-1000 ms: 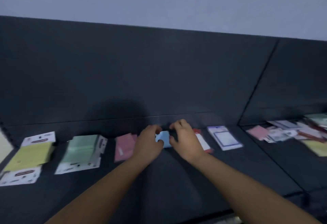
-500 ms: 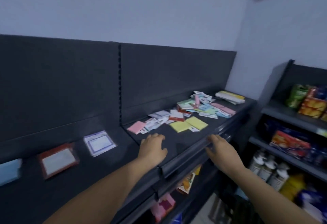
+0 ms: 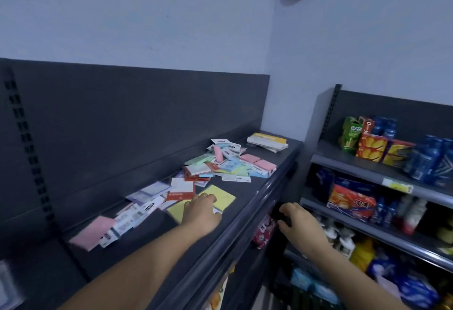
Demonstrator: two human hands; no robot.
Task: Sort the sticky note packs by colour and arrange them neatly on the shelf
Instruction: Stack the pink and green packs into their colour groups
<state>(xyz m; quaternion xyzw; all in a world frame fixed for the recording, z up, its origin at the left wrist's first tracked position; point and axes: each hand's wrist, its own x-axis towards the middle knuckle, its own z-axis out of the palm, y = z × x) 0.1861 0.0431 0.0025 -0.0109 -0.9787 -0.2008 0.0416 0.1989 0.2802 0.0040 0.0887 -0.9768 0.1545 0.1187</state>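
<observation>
Left grip [image 3: 201,211] lies spread on the yellow packs [image 3: 223,198] near the front of the shelf [image 3: 252,192], fingers touching them and not curled round either. Right grip [image 3: 297,221] hangs just off the shelf's front edge, loosely curled and holding nothing.

The step in hand looks like gathering the yellows. Slide the two together under your palm until their edges line up, then pinch them by the sides as one stack. Bring your right grip up to hold back the red-and-white pack [image 3: 182,191], which touches them from behind and may drag along.

Everything to be sorted sits on this one shelf. A mixed heap [image 3: 220,165] of green, blue, pink and white-carded packs lies further along. A pink pack [image 3: 94,232] lies at the near end beside some white-labelled packs [image 3: 132,216]. A flat stack [image 3: 267,142] sits at the far end. The side rack [image 3: 355,165] holds snack boxes [image 3: 372,148] and blue bottles [image 3: 431,160]; leave those alone.
</observation>
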